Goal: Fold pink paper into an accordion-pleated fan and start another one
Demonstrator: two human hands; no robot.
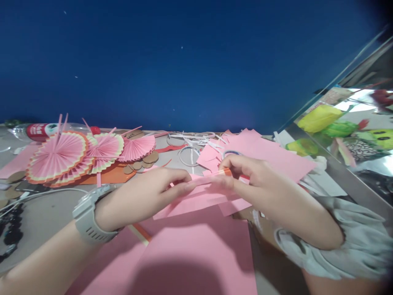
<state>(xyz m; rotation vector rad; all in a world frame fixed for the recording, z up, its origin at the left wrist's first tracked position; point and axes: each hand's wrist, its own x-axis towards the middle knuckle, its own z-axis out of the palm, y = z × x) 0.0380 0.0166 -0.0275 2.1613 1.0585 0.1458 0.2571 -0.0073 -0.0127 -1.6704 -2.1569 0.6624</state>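
Note:
Between both hands I hold a narrow folded strip of pink paper [204, 180], with an orange edge showing at its right end. My left hand [176, 184] is closed on the strip's left end, thumb against fingers. My right hand [242, 174] pinches the right end near the orange part; the fingertips there are slightly blurred. Below the strip lie a pink sheet [184, 207] and a larger pink sheet [196, 241] in shadow. An orange and cream paper strip [141, 234] pokes out by my left forearm.
Pleated pink paper fans [61, 157] lie at the left beside a plastic bottle [38, 131] and round cardboard discs [150, 157]. Tape rolls [189, 156] and stacked pink paper [260, 151] are behind my hands. A blue partition [184, 69] closes the back; a metal-edged ledge [362, 192] runs along the right.

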